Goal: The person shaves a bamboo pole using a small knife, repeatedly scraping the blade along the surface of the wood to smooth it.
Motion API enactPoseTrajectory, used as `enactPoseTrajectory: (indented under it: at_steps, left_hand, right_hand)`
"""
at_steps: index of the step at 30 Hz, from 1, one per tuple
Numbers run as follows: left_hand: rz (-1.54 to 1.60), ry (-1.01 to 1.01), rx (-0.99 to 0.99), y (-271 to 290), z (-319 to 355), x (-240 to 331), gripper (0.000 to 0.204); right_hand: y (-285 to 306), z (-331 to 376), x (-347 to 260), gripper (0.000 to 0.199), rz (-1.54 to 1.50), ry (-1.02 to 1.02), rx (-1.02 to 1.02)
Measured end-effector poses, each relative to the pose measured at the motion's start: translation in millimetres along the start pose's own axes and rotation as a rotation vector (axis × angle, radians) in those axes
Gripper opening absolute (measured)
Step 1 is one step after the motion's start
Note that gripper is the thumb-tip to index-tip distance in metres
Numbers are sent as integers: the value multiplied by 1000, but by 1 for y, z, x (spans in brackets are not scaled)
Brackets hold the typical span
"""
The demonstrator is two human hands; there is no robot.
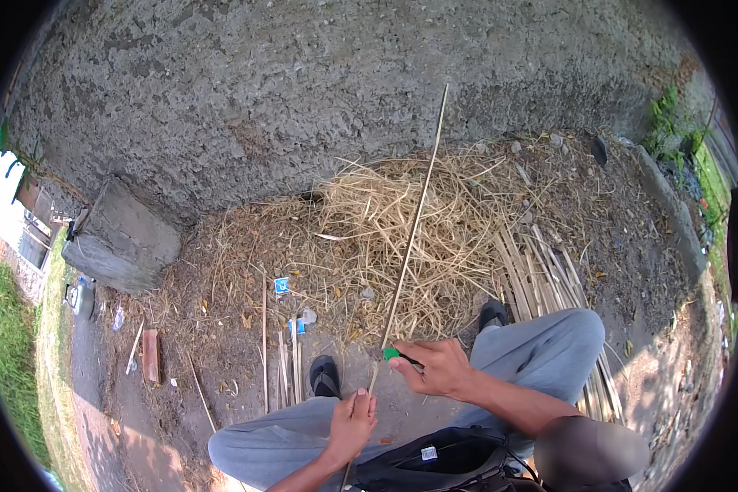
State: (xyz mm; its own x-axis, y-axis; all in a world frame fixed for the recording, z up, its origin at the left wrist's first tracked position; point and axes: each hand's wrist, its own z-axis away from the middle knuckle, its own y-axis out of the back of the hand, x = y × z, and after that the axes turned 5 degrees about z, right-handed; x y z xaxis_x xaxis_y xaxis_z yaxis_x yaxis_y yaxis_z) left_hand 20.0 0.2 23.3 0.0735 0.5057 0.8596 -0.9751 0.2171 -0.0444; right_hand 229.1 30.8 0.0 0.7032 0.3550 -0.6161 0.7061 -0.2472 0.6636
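A long, thin bamboo strip (418, 209) runs slantwise from between my knees up toward the wall. My left hand (353, 422) is closed around its lower part, with the end passing down below the fist. Just above, my right hand (439, 366) grips a small tool, green (391, 353) at its tip and dark behind. The green part presses against the strip; the tool's kind is hard to tell, since my fingers cover most of it.
Pale shavings (394, 238) lie heaped before a rough wall (320, 90). Split bamboo strips (541, 271) lie by my right leg, others (284, 369) near my left shoe (325, 375). A concrete block (127, 238) and a red brick (151, 356) are at left.
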Motion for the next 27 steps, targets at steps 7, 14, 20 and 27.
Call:
enactPoseTrajectory:
  at_steps: [7, 14, 20, 27]
  left_hand:
    - [48, 110, -90, 16, 11, 3, 42]
    - [-24, 201, -113, 35, 29, -21, 38]
    - [-1598, -985, 9, 108, 27, -141, 42]
    - [-1505, -737, -152, 105, 62, -97, 38]
  right_hand:
    - [8, -5, 1, 28, 93, 76, 24]
    - [9, -20, 24, 27, 158, -42, 160]
    - [10, -31, 26, 28, 175, -86, 165]
    - [-1, -30, 38, 31, 143, -185, 127]
